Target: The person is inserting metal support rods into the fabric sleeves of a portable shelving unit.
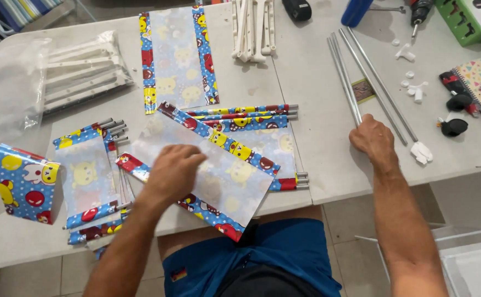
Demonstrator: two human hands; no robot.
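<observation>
While the printed panel (227, 176) lies slantwise across the near edge of the white surface (317, 110), the step in hand is judged to be the gathering of one panel and its metal rods, though it cannot be told how far this has gone. At the far left a clear plastic bag (4, 93) is seen, and beside it a wrapped bundle of white slats (84, 69). Below these a folded piece of the same cartoon-printed sheet (23, 184) is stood on edge, and just beside it a stack of panels with rod ends showing (95, 181) is laid. The left hand (172, 173) is pressed flat on the slanted panel, fingers loosely curled on the sheet and nothing clasped; the sheet is only held down. Behind it a further panel (175, 58) is spread flat, and another with rods through its hems (262, 124) is partly covered by the slanted one. A cluster of white plastic bars (253, 30) is set at the far edge.

To the right, the right hand (373, 140) is closed over the near ends of the long grey rods (356, 77), which lie apart from the panel. A careful lift is judged to be called for, since the rods are long and the small white connectors (413, 82) and black caps (454, 126) are scattered near them and could be swept aside. A notebook (479, 80), a green box (471, 19) and a drill (418, 14) are crowded at the far right.
</observation>
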